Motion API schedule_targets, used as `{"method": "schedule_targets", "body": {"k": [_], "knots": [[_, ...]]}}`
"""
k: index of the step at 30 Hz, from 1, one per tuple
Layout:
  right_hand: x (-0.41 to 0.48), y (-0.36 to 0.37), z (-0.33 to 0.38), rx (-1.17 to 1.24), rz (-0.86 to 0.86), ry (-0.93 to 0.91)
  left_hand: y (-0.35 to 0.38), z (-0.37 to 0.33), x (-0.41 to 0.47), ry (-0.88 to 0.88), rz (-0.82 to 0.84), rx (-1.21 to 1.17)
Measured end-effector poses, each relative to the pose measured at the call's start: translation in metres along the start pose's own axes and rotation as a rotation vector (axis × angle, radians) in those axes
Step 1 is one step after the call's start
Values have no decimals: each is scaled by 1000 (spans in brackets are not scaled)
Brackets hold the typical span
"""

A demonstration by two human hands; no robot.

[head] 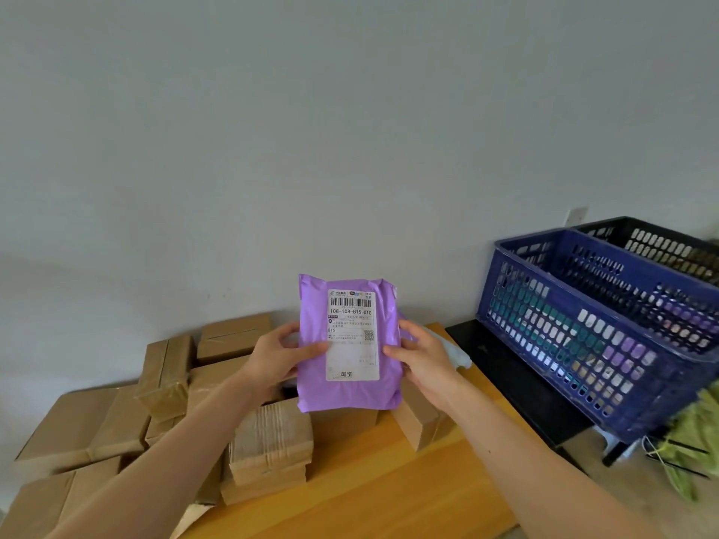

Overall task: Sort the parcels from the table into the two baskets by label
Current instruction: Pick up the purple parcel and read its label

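**Q:** What do you have in your hands?

**Me:** A purple parcel (346,392), held upright in front of me above the wooden table (389,492). Its white label (352,336) faces me. The large line under the barcode reads 108-108-B15-010, with B15 printed lower down.

**Q:** How are you holding it?

**Me:** My left hand (278,354) grips the left edge, thumb across the front and fingers curled behind. My right hand (422,367) grips the right edge the same way, thumb on the front beside the label. The parcel touches nothing but my hands.

**Q:** And the rest of the parcels?

**Me:** Brown cardboard boxes (268,441) lie heaped on the table below and to the left of my hands, some tilted against each other. A pale soft package (451,352) lies at the table's far right edge, just behind my right hand.

**Q:** Where are the baskets?

**Me:** To my right. The blue basket (583,344) sits on a black stand (517,379), with coloured packages showing through its lattice. The black basket (661,243) stands just behind it, against the grey wall (350,130).
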State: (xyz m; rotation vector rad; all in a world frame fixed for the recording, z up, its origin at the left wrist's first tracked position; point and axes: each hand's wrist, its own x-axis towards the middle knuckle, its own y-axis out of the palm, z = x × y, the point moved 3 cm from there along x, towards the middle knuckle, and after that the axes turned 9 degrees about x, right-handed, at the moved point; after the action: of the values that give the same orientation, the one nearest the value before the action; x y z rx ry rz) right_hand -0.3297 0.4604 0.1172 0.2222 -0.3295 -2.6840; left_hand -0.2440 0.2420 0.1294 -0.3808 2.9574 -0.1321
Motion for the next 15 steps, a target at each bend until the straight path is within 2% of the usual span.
{"method": "schedule_targets", "body": {"k": [8,15], "knots": [[-33,-73,15,-10,-72,-11,80,0,2,-24,66,43],[-81,-172,31,-29,-182,-12,186,-3,-1,-58,141,96]]}}
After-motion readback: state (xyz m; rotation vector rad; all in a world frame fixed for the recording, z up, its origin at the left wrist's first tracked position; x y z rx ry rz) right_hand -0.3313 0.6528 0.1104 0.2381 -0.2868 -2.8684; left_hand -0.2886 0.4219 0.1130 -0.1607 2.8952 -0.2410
